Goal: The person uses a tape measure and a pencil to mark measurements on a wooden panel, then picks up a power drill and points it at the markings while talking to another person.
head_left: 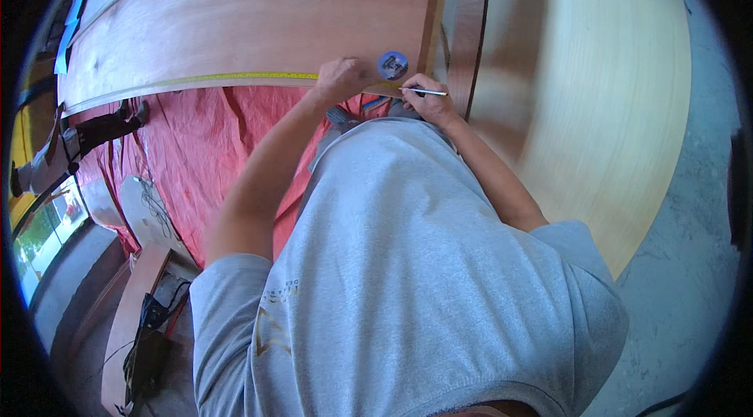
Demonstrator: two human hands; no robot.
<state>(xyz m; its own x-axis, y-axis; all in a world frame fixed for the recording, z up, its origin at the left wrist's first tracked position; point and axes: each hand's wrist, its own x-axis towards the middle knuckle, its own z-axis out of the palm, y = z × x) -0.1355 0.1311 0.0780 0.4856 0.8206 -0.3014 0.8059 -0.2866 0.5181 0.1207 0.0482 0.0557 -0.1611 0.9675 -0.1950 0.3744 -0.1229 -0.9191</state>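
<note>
A yellow measuring tape (259,75) stretches along the near edge of a reddish-brown wooden board (259,9). My left hand (343,78) is closed over the tape near the board's right part, with its fingertips partly hidden. Just to the right, my right hand (431,103) grips a slim white pencil or pen (427,91), its tip pointing left at the board's edge beside the tape. A round blue disc with a dark picture (393,65) lies on the board between my hands; whether it is a sticker or a separate piece I cannot tell.
A pale wooden sheet (620,80) lies on the right, beside a dark brown strip (471,25). Red sheeting (196,150) hangs below the board. At lower left are a curved wooden piece (129,323) and dark cables. Another person (94,134) is at far left.
</note>
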